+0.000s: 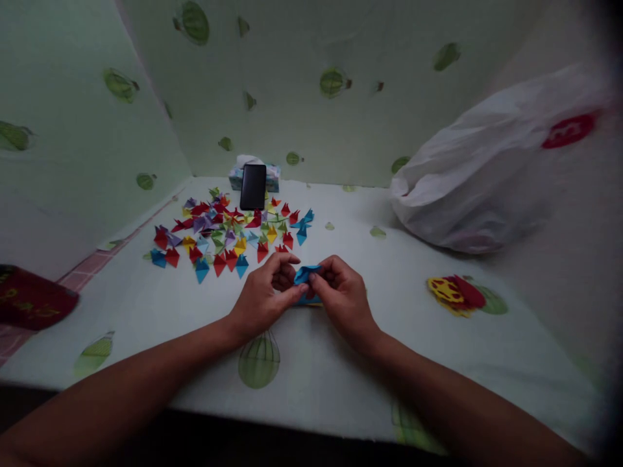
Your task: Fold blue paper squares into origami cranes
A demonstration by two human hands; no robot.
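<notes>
Between my two hands is a partly folded piece of blue origami paper. My left hand pinches its left side with the thumb near the bottom edge. My right hand grips the right side between thumb and index finger. Below the fingers, some flat blue paper with a yellowish edge rests on the table, largely hidden by the hands. Just beyond my hands spreads a pile of small folded paper cranes in red, blue, yellow, purple and green.
A black phone leans on a tissue box behind the cranes. To the right stand a bulging white plastic bag and a red and yellow item. A dark red object lies at the left edge of the patterned tabletop.
</notes>
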